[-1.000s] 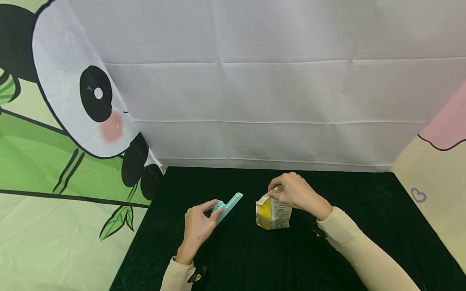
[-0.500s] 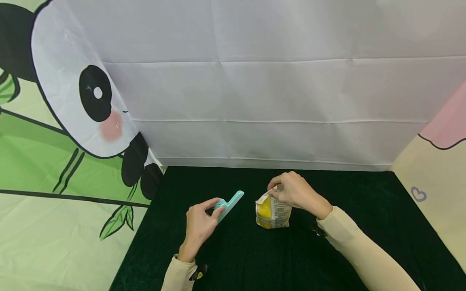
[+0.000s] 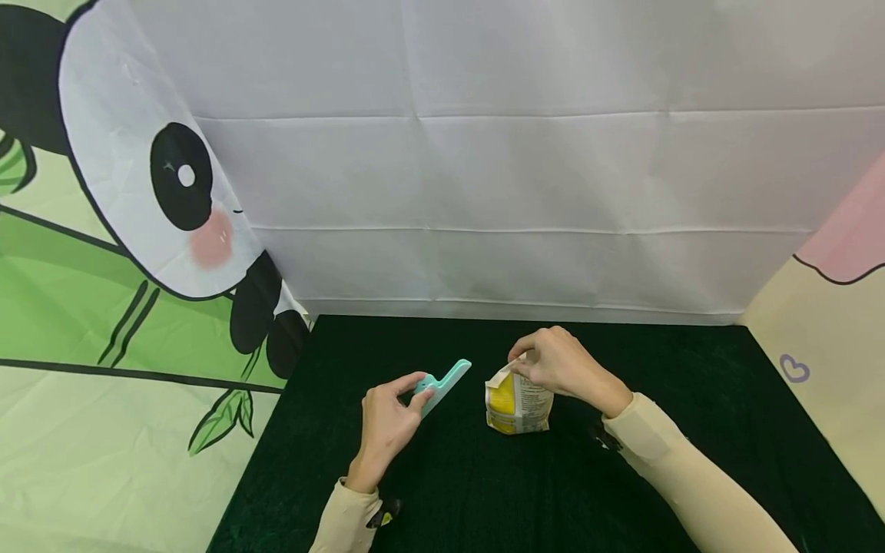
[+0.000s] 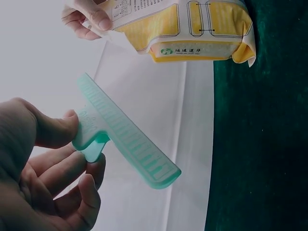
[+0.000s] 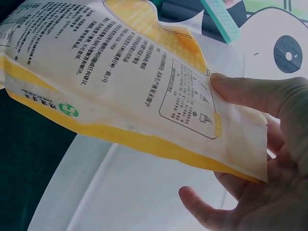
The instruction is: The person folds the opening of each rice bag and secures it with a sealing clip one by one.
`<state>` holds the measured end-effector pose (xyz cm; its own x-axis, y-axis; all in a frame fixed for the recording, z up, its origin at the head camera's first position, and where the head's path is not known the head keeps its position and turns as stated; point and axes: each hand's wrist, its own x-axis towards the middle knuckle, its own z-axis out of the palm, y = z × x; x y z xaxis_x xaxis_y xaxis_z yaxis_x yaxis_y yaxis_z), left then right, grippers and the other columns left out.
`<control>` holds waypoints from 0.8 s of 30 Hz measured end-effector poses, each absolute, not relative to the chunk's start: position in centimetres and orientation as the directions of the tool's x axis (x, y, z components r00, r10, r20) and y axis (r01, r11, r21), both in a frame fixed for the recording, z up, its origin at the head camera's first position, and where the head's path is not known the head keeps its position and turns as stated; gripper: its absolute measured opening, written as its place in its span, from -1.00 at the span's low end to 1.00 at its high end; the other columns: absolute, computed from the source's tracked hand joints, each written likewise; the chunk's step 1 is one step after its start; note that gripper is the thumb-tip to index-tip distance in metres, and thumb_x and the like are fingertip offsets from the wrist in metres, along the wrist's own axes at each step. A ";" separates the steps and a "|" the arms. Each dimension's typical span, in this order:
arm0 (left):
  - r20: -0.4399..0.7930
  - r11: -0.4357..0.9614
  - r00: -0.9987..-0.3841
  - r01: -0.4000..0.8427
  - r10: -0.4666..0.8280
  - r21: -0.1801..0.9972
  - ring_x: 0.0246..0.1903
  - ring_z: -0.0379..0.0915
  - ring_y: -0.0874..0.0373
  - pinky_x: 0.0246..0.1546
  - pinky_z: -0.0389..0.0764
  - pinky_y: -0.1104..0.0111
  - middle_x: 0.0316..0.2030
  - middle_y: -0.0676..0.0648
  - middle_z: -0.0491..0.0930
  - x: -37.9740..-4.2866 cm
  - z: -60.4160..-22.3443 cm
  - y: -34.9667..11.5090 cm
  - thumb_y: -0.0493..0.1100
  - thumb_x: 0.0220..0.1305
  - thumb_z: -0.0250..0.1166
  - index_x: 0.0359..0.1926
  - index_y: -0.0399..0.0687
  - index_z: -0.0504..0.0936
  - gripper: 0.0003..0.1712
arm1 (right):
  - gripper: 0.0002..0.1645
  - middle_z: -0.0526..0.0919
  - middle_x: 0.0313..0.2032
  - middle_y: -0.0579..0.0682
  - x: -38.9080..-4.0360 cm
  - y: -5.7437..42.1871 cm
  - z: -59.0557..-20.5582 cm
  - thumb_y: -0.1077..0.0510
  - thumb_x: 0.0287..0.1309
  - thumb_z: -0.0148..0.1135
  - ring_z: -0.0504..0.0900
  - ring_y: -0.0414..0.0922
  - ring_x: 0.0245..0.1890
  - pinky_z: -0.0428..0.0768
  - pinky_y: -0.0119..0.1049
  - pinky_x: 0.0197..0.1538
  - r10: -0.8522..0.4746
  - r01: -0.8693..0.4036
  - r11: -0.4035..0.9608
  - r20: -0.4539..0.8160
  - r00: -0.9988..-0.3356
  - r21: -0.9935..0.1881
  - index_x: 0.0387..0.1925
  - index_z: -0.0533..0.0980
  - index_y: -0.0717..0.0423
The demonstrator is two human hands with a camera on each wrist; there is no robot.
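Observation:
A mint-green bag clip point(image 4: 127, 132) with a long ridged bar is pinched by its handles between the thumb and fingers of my left hand point(image 3: 389, 422). To its right, a yellow and white printed food bag point(image 3: 517, 403) stands on the dark green cloth. My right hand point(image 3: 563, 369) pinches the bag's folded top edge, thumb on the printed face in the right wrist view. A gap separates the clip point(image 3: 445, 384) from the bag. In the left wrist view the bag point(image 4: 192, 31) fills the top, with fingers of the right hand point(image 4: 89, 17) at its end.
The dark green cloth point(image 3: 470, 491) covers the table up to its back edge. Behind it hangs a creased white sheet point(image 3: 484, 177). A panda-print sheet point(image 3: 124, 230) is on the left, and a cream and pink printed sheet point(image 3: 830, 330) on the right.
My left hand has moved a little right and away from me, bringing the clip nearer the bag. The right hand and the bag have stayed in place.

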<state>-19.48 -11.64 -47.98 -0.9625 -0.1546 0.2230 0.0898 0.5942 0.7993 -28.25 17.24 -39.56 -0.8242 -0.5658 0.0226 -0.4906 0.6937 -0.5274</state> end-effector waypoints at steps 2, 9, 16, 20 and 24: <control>0.229 0.592 -0.961 0.098 -0.151 0.800 -0.68 0.38 0.26 -0.58 0.45 0.45 -0.05 -0.16 0.84 -19.6 -48.0 -11.5 -0.14 0.39 0.46 0.05 -0.03 0.82 -0.75 | -0.85 0.81 -0.07 0.13 -28.3 17.3 -39.7 0.15 0.36 0.44 0.65 -0.14 -0.31 0.76 -0.31 -0.29 -0.567 -0.493 0.690 0.027 -0.823 -0.530 -0.08 0.79 0.05; 0.258 0.582 -0.955 0.128 -0.145 0.803 -0.70 0.34 0.28 -0.61 0.41 0.46 -0.06 -0.15 0.85 -20.2 -48.2 -10.8 -0.14 0.38 0.47 0.04 -0.03 0.83 -0.75 | -0.85 0.83 -0.15 0.10 -28.4 17.3 -39.9 0.16 0.35 0.45 0.63 -0.19 -0.41 0.70 -0.40 -0.38 -0.574 -0.502 0.678 0.040 -0.818 -0.537 -0.09 0.79 0.06; 0.292 0.582 -0.946 0.160 -0.139 0.797 -0.62 0.42 0.27 -0.60 0.39 0.48 -0.09 -0.15 0.85 -20.6 -48.2 -9.8 -0.16 0.35 0.49 0.01 -0.07 0.84 -0.76 | -0.84 0.83 -0.12 0.09 -28.5 17.5 -39.9 0.17 0.34 0.46 0.64 -0.16 -0.34 0.75 -0.35 -0.31 -0.578 -0.510 0.668 0.054 -0.814 -0.542 -0.09 0.80 0.08; 0.300 0.576 -0.946 0.178 -0.123 0.798 -0.64 0.40 0.23 -0.61 0.37 0.48 -0.11 -0.15 0.85 -20.8 -48.2 -9.3 -0.17 0.35 0.48 0.00 -0.08 0.84 -0.76 | -0.87 0.84 -0.10 0.07 -28.4 17.4 -39.9 0.19 0.32 0.48 0.67 -0.11 -0.24 0.79 -0.26 -0.23 -0.582 -0.528 0.661 0.080 -0.809 -0.533 -0.12 0.80 0.06; 0.295 0.564 -0.951 0.192 -0.097 0.803 -0.61 0.42 0.23 -0.59 0.41 0.47 -0.08 -0.15 0.85 -21.1 -48.2 -8.9 -0.17 0.39 0.45 0.01 -0.08 0.84 -0.78 | -0.88 0.84 -0.09 0.05 -28.4 17.5 -40.0 0.19 0.31 0.48 0.65 -0.08 -0.18 0.79 -0.23 -0.20 -0.578 -0.531 0.663 0.090 -0.811 -0.527 -0.14 0.80 0.02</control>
<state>-21.09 -8.87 -48.23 -0.9505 -0.0965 0.2953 0.1921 0.5643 0.8029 -28.39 17.47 -39.98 -0.8111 -0.5780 0.0901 -0.5313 0.6634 -0.5269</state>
